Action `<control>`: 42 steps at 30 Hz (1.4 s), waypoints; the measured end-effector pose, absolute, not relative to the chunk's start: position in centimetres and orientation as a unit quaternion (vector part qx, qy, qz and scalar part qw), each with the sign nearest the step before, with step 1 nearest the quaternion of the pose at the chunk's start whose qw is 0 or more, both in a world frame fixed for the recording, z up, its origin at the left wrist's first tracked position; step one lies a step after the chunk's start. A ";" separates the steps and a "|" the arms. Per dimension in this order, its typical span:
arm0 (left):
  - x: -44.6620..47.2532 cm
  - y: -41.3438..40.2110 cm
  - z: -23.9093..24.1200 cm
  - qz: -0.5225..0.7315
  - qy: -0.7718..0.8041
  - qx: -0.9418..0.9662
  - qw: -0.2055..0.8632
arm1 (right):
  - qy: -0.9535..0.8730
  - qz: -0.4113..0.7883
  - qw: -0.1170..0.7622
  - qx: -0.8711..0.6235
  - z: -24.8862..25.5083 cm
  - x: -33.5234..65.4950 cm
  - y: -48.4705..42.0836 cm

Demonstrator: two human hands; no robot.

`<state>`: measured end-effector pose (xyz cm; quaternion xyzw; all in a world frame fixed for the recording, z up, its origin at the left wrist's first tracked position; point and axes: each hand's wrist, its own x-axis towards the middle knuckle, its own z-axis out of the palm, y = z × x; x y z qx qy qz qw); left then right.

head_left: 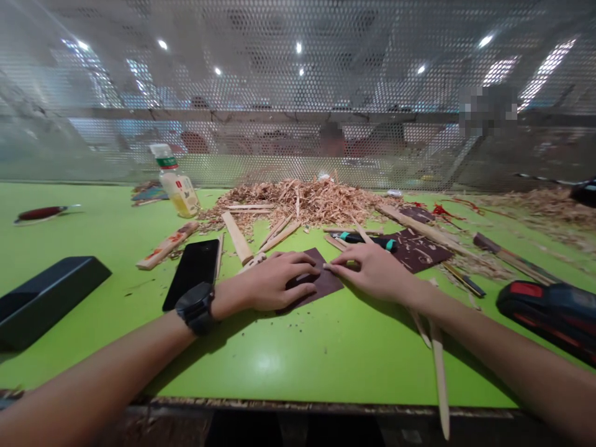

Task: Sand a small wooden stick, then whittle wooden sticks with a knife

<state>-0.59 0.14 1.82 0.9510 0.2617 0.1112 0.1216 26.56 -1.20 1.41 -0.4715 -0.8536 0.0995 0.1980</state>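
Observation:
My left hand (pixel 282 279), a dark watch (pixel 198 305) on its wrist, lies with fingers spread over a brown sheet of sandpaper (pixel 330 279). Thumb and forefinger of my right hand (pixel 367 270) pinch a small pale piece of wood (pixel 326 266) at the sheet's right side; most of that piece is hidden by the fingers. Just beyond my right hand lies a black and teal cutter (pixel 358 238). A flat wooden stick (pixel 236 239) and a black phone (pixel 193 272) lie near my left hand. Under my right forearm, a thin wooden strip (pixel 439 372) juts over the table edge.
Wood shavings (pixel 307 202) are heaped at the back against a perforated metal screen (pixel 298 93). A bottle (pixel 177 186) leans at back left. A dark tray-like box (pixel 46 298) sits left, a black and red power tool (pixel 549 313) right. More sandpaper (pixel 414 251) lies right of centre.

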 end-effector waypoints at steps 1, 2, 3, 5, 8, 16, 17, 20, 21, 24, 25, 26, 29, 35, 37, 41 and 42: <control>-0.5 0.2 1.8 0.113 0.260 0.951 0.124 | -0.866 0.106 0.196 -0.448 1.4 26.1 -1.7; -0.5 0.3 1.7 0.113 0.258 0.951 0.128 | -0.875 0.110 0.195 -0.429 1.4 25.8 -2.1; -0.5 0.4 1.7 0.114 0.254 0.951 0.131 | -0.882 0.117 0.196 -0.413 1.4 25.6 -2.3; -0.5 0.5 1.5 0.115 0.249 0.952 0.135 | -0.884 0.141 0.200 -0.398 1.4 25.6 -2.3; -0.4 0.6 1.4 0.108 0.256 0.952 0.130 | -0.872 0.163 0.203 -0.414 1.3 26.5 -1.4; -0.7 0.9 1.5 0.090 0.292 0.945 0.113 | -0.869 0.122 0.209 -0.431 1.2 26.9 -1.0; -0.8 1.0 1.3 0.092 0.292 0.946 0.108 | -0.875 0.132 0.210 -0.416 1.2 26.7 -1.2; -1.2 1.5 0.9 0.096 0.290 0.946 0.111 | -0.881 0.152 0.211 -0.396 1.3 26.7 -1.3; -1.2 1.6 0.9 0.095 0.290 0.946 0.114 | -0.877 0.147 0.208 -0.408 1.4 26.9 -1.1; -1.4 1.6 1.0 0.094 0.293 0.945 0.108 | -0.858 0.127 0.194 -0.458 1.7 27.6 -0.5; -1.4 1.5 1.1 0.093 0.292 0.946 0.107 | -0.854 0.129 0.193 -0.465 1.8 27.7 -0.3; -1.3 1.5 1.2 0.094 0.291 0.946 0.108 | -0.853 0.136 0.194 -0.465 1.8 27.8 -0.3; -1.2 1.3 1.6 0.105 0.289 0.942 0.133 | -0.862 0.172 0.189 -0.439 1.8 27.4 -0.6; -0.8 1.0 1.7 0.111 0.295 0.941 0.124 | -0.864 0.211 0.171 -0.423 1.8 27.3 -0.8; -0.8 0.8 1.5 0.105 0.296 0.943 0.106 | -0.859 0.195 0.180 -0.439 1.8 27.5 -0.6; -0.8 0.7 1.4 0.107 0.290 0.945 0.106 | -0.865 0.172 0.194 -0.429 1.7 27.1 -1.0; -0.9 0.6 1.4 0.110 0.286 0.945 0.110 | -0.870 0.172 0.195 -0.419 1.7 26.9 -1.2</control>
